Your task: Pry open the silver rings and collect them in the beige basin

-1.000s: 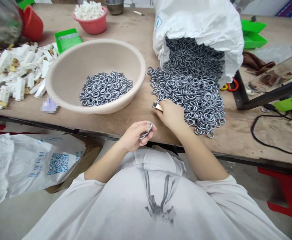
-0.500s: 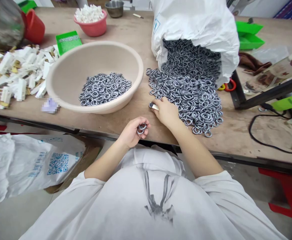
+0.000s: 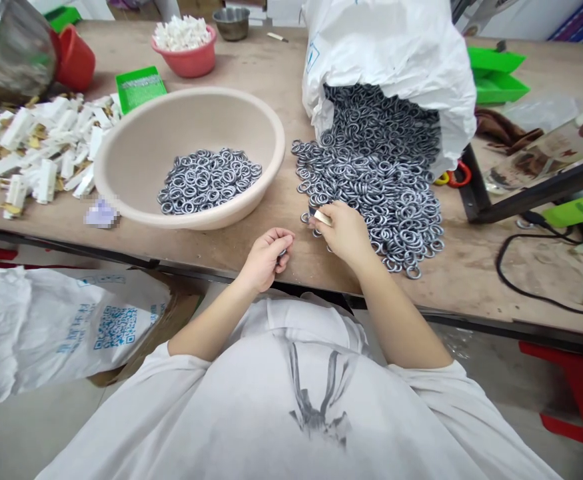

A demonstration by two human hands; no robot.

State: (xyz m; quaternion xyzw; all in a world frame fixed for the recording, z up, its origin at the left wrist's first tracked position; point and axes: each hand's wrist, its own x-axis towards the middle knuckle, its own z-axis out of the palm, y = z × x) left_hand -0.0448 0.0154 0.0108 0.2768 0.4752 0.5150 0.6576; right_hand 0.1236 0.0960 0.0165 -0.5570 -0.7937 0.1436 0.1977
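My left hand (image 3: pixel 266 259) is closed near the table's front edge, thumb pressed against the curled fingers. A sliver of a dark grey ring (image 3: pixel 282 253) shows between them; the rest is covered. To its right, my right hand (image 3: pixel 345 232) pinches a small cream-handled tool (image 3: pixel 322 217) whose dark end is mostly hidden. That hand rests at the near left side of a heap of grey rings (image 3: pixel 371 180), touching some of them. The heap spills from a white sack (image 3: pixel 391 47) lying on its side. A beige basin (image 3: pixel 136 133) at the left holds more rings.
White pieces with brass-coloured parts (image 3: pixel 46 177) lie left of the basin. Behind it stand a green tray (image 3: pixel 144 100) and a pink bowl (image 3: pixel 186 63). A dark metal frame (image 3: pixel 481 193), scissors (image 3: pixel 460 175) and a black cable (image 3: pixel 501 267) occupy the right side.
My left fingers have closed over the rings that showed in them before. My right hand has shifted slightly right and towards me, with the cream-handled tool turned.
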